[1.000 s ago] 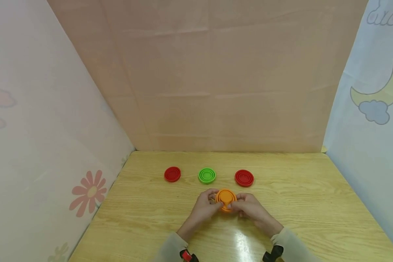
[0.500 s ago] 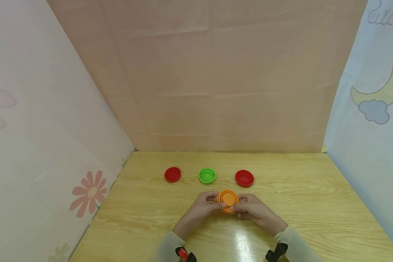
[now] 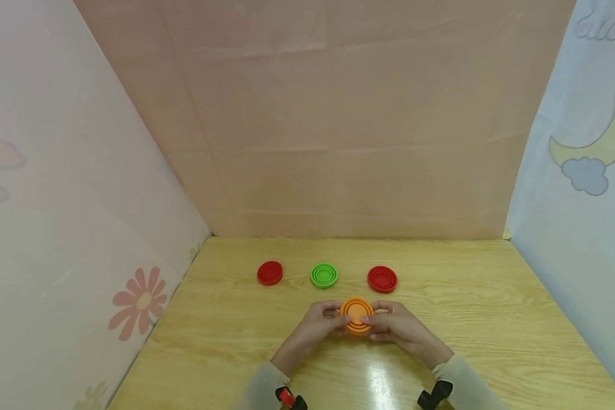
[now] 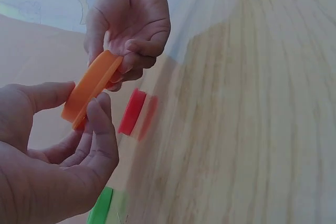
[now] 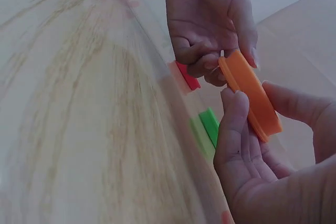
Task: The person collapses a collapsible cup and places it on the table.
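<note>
Right now my fingertips (image 4: 97,109) pinch the rim of the orange disc (image 3: 357,315) from both sides, left hand (image 3: 318,326) and right hand (image 3: 397,327) curled round its edges, thumbs toward me, so it stays lifted off the wooden table (image 3: 492,319) with its ringed face up. Beyond it, a red disc (image 3: 270,273), a green disc (image 3: 324,275) and another red disc (image 3: 382,278) lie flat in a row

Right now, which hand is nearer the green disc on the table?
Left. The left hand sits just in front of the green disc; the right hand is farther to the disc's right. Both grip the orange disc.
</note>
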### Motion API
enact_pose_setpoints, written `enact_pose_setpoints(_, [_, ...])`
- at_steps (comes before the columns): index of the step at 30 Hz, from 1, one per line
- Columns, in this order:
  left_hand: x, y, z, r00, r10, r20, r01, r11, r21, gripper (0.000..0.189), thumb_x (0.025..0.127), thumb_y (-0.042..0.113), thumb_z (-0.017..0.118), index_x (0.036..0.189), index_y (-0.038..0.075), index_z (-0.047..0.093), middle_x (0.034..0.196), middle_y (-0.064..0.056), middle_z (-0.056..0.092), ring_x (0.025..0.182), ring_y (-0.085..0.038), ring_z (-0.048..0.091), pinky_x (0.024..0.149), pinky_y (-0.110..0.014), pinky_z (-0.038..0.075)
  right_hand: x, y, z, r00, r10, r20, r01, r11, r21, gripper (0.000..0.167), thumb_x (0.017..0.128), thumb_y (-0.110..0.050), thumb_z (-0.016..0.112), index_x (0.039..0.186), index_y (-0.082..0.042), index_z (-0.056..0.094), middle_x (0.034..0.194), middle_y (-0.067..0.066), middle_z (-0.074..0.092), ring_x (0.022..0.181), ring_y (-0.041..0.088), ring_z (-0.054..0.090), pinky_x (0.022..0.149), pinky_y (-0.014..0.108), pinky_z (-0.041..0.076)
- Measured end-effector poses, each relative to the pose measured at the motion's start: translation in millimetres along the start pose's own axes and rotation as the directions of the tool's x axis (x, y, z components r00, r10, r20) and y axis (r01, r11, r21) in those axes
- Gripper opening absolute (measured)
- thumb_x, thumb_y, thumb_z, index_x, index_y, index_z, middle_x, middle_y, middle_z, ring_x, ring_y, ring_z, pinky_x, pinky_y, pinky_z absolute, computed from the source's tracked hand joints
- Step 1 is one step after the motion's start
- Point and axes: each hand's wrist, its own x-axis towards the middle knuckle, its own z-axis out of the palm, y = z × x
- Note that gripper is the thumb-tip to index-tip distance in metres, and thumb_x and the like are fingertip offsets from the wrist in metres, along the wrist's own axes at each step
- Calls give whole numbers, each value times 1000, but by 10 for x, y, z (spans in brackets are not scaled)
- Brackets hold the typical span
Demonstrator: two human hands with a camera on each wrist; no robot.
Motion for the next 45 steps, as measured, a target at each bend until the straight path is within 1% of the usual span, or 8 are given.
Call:
enact_pose_setpoints(6, [7, -15, 14, 999, 11, -42, -10, 1000, 14, 27, 96, 15, 77, 118, 0, 71, 91, -3, 73, 77, -11, 70, 72, -26, 64, 2, 0, 51, 999, -9, -44, 8, 1000, -27, 30, 96, -13, 75, 120, -6, 60, 92, -1, 76, 72, 7, 70, 71, 24, 63])
enact_pose_setpoints(11, [5, -28, -6, 997, -23, -76, 23, 1000, 2, 30, 95, 15, 77, 121, 2, 73, 92, -3, 77, 74, -10, 72, 69, -24, 63, 15, 26, 79, 998, -27, -60, 24, 999, -48, 35, 96, -15, 75, 125, -2, 60, 95, 0, 75, 76, 8, 71, 71, 24, 63])
enact_pose_setpoints(16, [14, -10, -33, 994, -63, -94, 60, 997, -43, 36, 93, 18, 79, 125, 3, 73, 85, -2, 77, 69, -9, 71, 64, -21, 60, 20, 24, 84, 991, -104, -85, 91, 985, -144, 58, 96, -18, 77, 144, 4, 52, 117, 12, 75, 95, 15, 74, 82, 30, 65])
enact_pose_setpoints(20, [6, -18, -58, 992, -90, -83, 84, 993, -78, 36, 94, 18, 79, 126, 3, 74, 85, -1, 76, 67, -8, 69, 63, -19, 57, -7, -4, 85, 975, -195, -112, 153, 941, -302, 69, 93, -22, 81, 151, -1, 51, 143, 22, 63, 116, 23, 71, 89, 31, 63])
enact_pose_setpoints(24, [-6, -39, -83, 991, -116, -67, 108, 988, -112, 33, 95, 17, 77, 124, 2, 74, 84, -2, 75, 66, -7, 69, 62, -18, 56, -42, -38, 87, 973, -221, -71, 183, 918, -351, 73, 93, -24, 81, 154, -3, 48, 158, 22, 50, 120, 25, 71, 91, 29, 61])
enact_pose_setpoints(32, [-19, -4, -107, 993, -109, -37, 104, 987, -123, 31, 96, 18, 76, 122, 1, 73, 83, 0, 74, 67, -7, 69, 63, -17, 55, -49, -82, 81, 973, -227, 26, 221, 905, -364, 73, 92, -20, 83, 154, -4, 49, 141, 26, 66, 111, 21, 75, 88, 31, 63])
enact_pose_setpoints(39, [-38, 37, -100, 992, -126, -3, 124, 981, -149, 27, 97, 17, 76, 117, 0, 73, 84, -2, 74, 68, -8, 70, 63, -17, 57, -40, -94, 59, 964, -255, 75, 261, 859, -440, 76, 88, -18, 86, 154, -6, 50, 146, 25, 60, 113, 26, 71, 89, 31, 60])
enact_pose_setpoints(45, [-55, 57, -106, 992, -123, 21, 125, 978, -167, 28, 98, 18, 75, 118, -1, 73, 86, -3, 73, 70, -9, 70, 63, -16, 57, -37, -91, 79, 961, -266, 80, 275, 864, -422, 74, 90, -18, 84, 153, -4, 50, 143, 26, 62, 109, 21, 73, 88, 29, 60])
